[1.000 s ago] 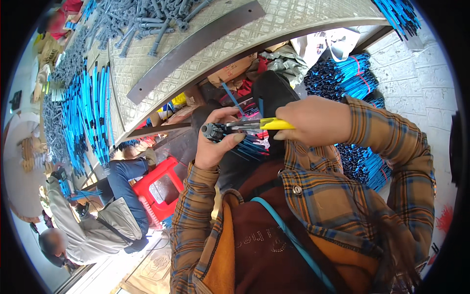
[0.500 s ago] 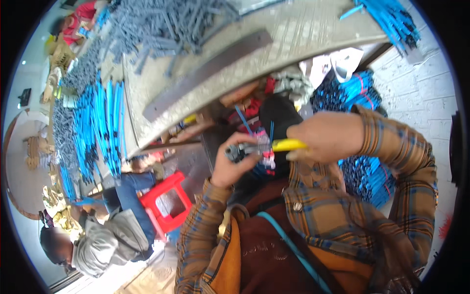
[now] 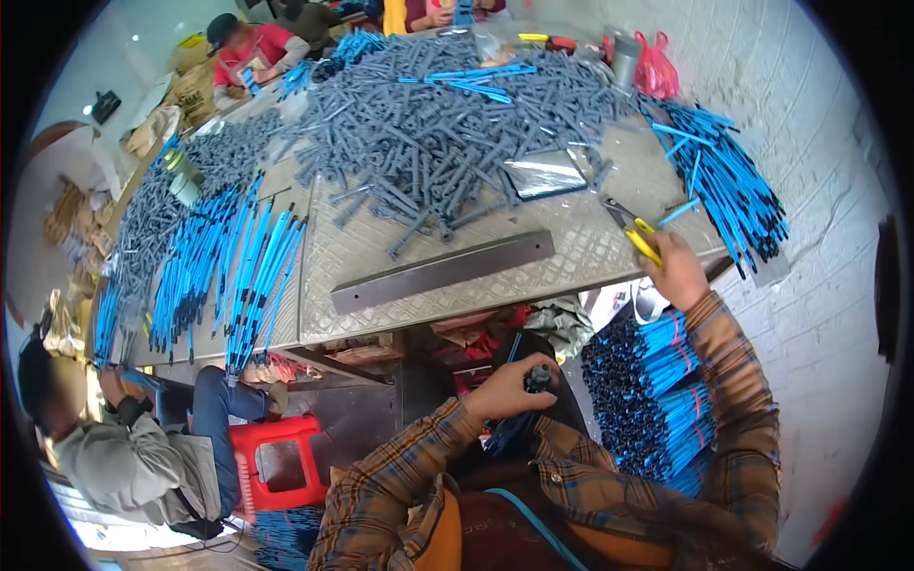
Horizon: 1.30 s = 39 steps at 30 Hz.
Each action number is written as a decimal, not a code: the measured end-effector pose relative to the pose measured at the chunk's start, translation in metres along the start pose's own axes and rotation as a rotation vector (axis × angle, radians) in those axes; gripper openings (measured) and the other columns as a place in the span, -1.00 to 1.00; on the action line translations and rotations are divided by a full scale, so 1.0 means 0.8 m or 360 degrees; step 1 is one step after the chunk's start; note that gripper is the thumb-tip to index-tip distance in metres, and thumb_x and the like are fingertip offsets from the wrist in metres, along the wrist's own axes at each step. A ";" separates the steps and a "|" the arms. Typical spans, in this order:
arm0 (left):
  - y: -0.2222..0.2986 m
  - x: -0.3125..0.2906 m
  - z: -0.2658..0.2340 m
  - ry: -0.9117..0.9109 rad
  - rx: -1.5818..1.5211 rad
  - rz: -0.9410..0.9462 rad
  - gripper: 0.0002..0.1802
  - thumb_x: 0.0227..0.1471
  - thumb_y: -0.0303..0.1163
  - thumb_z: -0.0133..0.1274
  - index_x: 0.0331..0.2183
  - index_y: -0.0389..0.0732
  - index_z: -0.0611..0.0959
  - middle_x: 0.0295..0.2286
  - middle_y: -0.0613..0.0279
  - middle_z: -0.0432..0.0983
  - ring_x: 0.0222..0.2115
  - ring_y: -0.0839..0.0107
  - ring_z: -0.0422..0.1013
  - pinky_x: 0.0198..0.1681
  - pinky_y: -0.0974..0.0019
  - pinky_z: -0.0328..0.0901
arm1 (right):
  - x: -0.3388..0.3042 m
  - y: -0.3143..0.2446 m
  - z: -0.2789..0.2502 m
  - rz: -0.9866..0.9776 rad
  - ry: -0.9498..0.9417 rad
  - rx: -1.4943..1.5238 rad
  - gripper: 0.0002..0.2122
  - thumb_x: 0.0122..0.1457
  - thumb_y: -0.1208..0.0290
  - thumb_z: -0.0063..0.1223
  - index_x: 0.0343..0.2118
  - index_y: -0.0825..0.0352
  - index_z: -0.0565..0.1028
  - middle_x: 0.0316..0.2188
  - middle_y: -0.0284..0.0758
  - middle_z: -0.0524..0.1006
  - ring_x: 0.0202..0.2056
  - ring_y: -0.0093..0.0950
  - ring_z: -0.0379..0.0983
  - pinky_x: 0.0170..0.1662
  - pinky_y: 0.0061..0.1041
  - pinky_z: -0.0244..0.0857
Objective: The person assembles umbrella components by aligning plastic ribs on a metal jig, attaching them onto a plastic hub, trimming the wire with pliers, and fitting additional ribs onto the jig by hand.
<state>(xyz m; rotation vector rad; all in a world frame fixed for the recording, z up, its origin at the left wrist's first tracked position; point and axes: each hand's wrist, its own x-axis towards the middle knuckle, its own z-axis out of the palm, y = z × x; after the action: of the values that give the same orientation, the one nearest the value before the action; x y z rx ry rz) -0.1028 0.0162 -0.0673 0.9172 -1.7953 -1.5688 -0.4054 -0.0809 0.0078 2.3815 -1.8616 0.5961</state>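
My left hand (image 3: 509, 390), low in front of my body, is closed around a dark grey plastic piece (image 3: 538, 378) with its round end facing up. Thin blue rods show just beside that hand, partly hidden. Out to the right, at the table's front edge, my right hand (image 3: 681, 274) grips the yellow handles of a pair of pliers (image 3: 642, 245). The pliers' jaws are spread and point away from me over the tabletop. A short blue rod (image 3: 679, 211) lies just past my right hand.
A large heap of grey plastic pieces (image 3: 447, 133) covers the table's middle. In front lies a dark metal bar (image 3: 443, 271). Blue rods (image 3: 724, 181) are stacked at right, with bundles (image 3: 657, 381) below. A co-worker sits left near a red stool (image 3: 276, 466).
My right hand has carried the pliers from beside the left hand out to the table's right front. My left hand has dropped lower, still holding the grey piece. The view has tilted up.
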 end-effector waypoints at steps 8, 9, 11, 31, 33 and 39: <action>-0.003 -0.115 -0.051 0.0793 -0.0300 0.0008 -0.76 -0.16 -0.42 0.06 -0.33 -0.22 0.51 -0.37 0.22 0.46 -0.39 0.49 0.38 -0.28 0.43 0.28 | -0.087 -0.091 0.010 -0.0588 -0.0045 0.0527 -0.69 -0.06 0.43 0.06 -0.20 0.37 0.39 -0.22 -0.10 0.41 -0.19 -0.15 0.34 -0.11 -0.29 0.23; 0.001 -0.137 -0.064 0.1019 -0.0206 0.0043 -0.77 -0.15 -0.42 0.03 -0.33 -0.21 0.51 -0.36 0.21 0.46 -0.40 0.48 0.38 -0.29 0.41 0.28 | -0.104 -0.094 0.023 -0.0576 -0.0296 0.0556 -0.63 -0.08 0.41 0.08 -0.15 0.35 0.36 -0.20 -0.11 0.40 -0.19 -0.17 0.34 -0.10 -0.30 0.22; -0.012 -0.174 -0.093 0.1376 -0.0722 0.0427 -0.75 -0.14 -0.39 0.00 -0.30 -0.18 0.49 -0.37 0.18 0.46 -0.42 0.46 0.37 -0.29 0.37 0.29 | -0.127 -0.100 0.056 -0.0562 -0.0537 0.0581 -0.57 -0.10 0.39 0.11 -0.10 0.34 0.33 -0.18 -0.12 0.38 -0.20 -0.19 0.33 -0.10 -0.30 0.21; 0.009 -0.178 -0.056 0.1035 -0.2105 0.0029 -0.45 -0.03 0.08 -0.17 -0.22 -0.21 0.47 -0.27 0.20 0.43 -0.30 0.29 0.36 -0.16 0.21 0.27 | -0.094 -0.331 0.010 -0.1218 -0.0329 0.1848 -0.68 0.02 0.37 0.04 -0.14 0.36 0.40 -0.19 -0.15 0.42 -0.17 -0.25 0.41 -0.07 -0.35 0.26; -0.041 -0.178 -0.064 0.0786 -0.2209 -0.0208 -0.42 -0.01 0.10 -0.19 -0.15 -0.21 0.42 -0.28 0.20 0.44 -0.31 0.29 0.37 -0.18 0.24 0.28 | -0.088 -0.327 0.005 -0.1188 -0.0552 0.1871 -0.69 0.02 0.36 0.05 -0.16 0.34 0.41 -0.18 -0.17 0.41 -0.17 -0.26 0.41 -0.07 -0.37 0.26; -0.077 -0.167 -0.051 0.1507 -0.0037 0.0220 -0.62 0.12 -0.16 -0.19 -0.29 -0.31 0.48 -0.42 0.17 0.46 -0.42 0.44 0.38 -0.39 0.42 0.30 | -0.072 -0.323 -0.018 -0.1062 -0.0975 0.1301 -0.65 -0.11 0.26 0.11 -0.24 0.30 0.43 -0.34 -0.22 0.46 -0.31 -0.24 0.42 -0.27 -0.42 0.30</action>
<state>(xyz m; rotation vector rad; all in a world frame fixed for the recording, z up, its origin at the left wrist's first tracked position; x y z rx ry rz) 0.0170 0.0945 -0.1207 1.2139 -1.1139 -0.8173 -0.1766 0.0457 0.0501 3.7904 -0.7984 0.6753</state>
